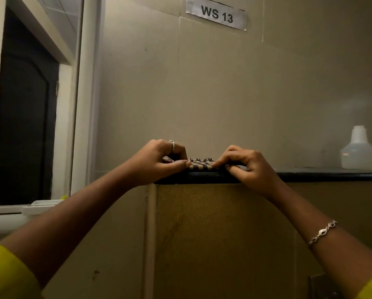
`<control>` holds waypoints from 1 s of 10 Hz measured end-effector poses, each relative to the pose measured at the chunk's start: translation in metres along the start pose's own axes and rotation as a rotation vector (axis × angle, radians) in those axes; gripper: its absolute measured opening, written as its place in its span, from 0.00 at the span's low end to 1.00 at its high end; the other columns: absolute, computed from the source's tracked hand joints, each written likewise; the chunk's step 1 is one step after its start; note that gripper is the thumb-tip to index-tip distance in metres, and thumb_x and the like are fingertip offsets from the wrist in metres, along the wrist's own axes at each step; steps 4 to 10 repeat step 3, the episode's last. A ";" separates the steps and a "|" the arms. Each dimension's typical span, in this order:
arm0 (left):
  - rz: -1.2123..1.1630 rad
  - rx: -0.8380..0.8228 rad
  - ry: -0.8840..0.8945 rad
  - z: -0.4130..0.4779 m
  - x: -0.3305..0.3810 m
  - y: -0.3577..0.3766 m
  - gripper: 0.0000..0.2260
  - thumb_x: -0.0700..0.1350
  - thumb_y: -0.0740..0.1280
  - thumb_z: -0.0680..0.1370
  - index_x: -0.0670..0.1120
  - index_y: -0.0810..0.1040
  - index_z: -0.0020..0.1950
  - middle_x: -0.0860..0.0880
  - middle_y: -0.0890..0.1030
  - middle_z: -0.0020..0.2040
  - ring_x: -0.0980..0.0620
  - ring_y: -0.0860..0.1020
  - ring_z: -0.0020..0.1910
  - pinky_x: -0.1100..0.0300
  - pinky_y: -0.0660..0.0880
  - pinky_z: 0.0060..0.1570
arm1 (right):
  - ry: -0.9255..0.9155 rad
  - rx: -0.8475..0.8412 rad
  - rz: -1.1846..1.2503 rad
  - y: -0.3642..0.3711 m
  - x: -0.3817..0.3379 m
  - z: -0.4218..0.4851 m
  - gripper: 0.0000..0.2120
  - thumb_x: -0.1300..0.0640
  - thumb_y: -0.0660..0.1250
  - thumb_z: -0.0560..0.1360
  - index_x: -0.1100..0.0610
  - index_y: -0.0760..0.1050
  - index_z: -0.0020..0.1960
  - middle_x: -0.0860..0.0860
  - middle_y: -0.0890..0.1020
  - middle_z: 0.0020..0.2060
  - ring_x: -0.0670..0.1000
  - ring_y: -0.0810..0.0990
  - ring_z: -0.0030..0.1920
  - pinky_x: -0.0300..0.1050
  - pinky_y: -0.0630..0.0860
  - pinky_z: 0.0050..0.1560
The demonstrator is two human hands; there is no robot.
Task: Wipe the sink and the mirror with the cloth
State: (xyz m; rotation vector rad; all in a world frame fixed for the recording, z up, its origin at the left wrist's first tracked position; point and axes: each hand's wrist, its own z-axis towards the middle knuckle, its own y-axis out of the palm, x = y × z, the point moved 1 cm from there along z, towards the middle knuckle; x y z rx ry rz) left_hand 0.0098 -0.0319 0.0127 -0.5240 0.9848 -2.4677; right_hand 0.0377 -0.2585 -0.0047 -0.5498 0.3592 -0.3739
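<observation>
1. Nearest us, both forearms reach up; the left hand [161,161] and right hand [244,164] each pinch an end of the folded striped cloth [201,164].
2. The cloth lies on the front edge of the dark ledge [310,175], between our fingertips.
3. We should probably keep both pinches firm and lift evenly (so the folds stay together).
4. Farther right on the ledge stands a translucent bottle [359,152], well apart.
5. Neither sink nor mirror is clearly identifiable from here.
</observation>
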 end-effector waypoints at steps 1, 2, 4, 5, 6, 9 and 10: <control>0.080 0.044 -0.008 -0.001 0.003 0.002 0.04 0.44 0.66 0.75 0.49 0.78 0.41 0.52 0.79 0.39 0.56 0.78 0.41 0.61 0.77 0.42 | -0.001 0.004 0.001 0.000 0.001 -0.001 0.15 0.70 0.59 0.71 0.56 0.81 0.46 0.46 0.78 0.41 0.43 0.77 0.44 0.29 0.72 0.45; 0.139 0.066 0.014 -0.006 0.009 0.003 0.05 0.44 0.65 0.76 0.44 0.79 0.47 0.49 0.81 0.44 0.55 0.79 0.45 0.56 0.78 0.50 | -0.033 0.072 -0.071 0.003 -0.003 0.001 0.15 0.65 0.56 0.69 0.57 0.82 0.44 0.47 0.79 0.41 0.47 0.78 0.44 0.36 0.76 0.45; 0.247 0.149 -0.035 -0.010 0.008 0.009 0.20 0.56 0.60 0.74 0.47 0.75 0.59 0.47 0.79 0.58 0.56 0.70 0.63 0.58 0.69 0.61 | -0.107 0.202 -0.280 0.010 -0.003 0.003 0.15 0.64 0.57 0.69 0.59 0.82 0.45 0.51 0.81 0.44 0.51 0.78 0.49 0.42 0.76 0.49; 0.247 0.149 -0.035 -0.010 0.008 0.009 0.20 0.56 0.60 0.74 0.47 0.75 0.59 0.47 0.79 0.58 0.56 0.70 0.63 0.58 0.69 0.61 | -0.107 0.202 -0.280 0.010 -0.003 0.003 0.15 0.64 0.57 0.69 0.59 0.82 0.45 0.51 0.81 0.44 0.51 0.78 0.49 0.42 0.76 0.49; 0.247 0.149 -0.035 -0.010 0.008 0.009 0.20 0.56 0.60 0.74 0.47 0.75 0.59 0.47 0.79 0.58 0.56 0.70 0.63 0.58 0.69 0.61 | -0.107 0.202 -0.280 0.010 -0.003 0.003 0.15 0.64 0.57 0.69 0.59 0.82 0.45 0.51 0.81 0.44 0.51 0.78 0.49 0.42 0.76 0.49; 0.247 0.149 -0.035 -0.010 0.008 0.009 0.20 0.56 0.60 0.74 0.47 0.75 0.59 0.47 0.79 0.58 0.56 0.70 0.63 0.58 0.69 0.61 | -0.107 0.202 -0.280 0.010 -0.003 0.003 0.15 0.64 0.57 0.69 0.59 0.82 0.45 0.51 0.81 0.44 0.51 0.78 0.49 0.42 0.76 0.49; 0.247 0.149 -0.035 -0.010 0.008 0.009 0.20 0.56 0.60 0.74 0.47 0.75 0.59 0.47 0.79 0.58 0.56 0.70 0.63 0.58 0.69 0.61 | -0.107 0.202 -0.280 0.010 -0.003 0.003 0.15 0.64 0.57 0.69 0.59 0.82 0.45 0.51 0.81 0.44 0.51 0.78 0.49 0.42 0.76 0.49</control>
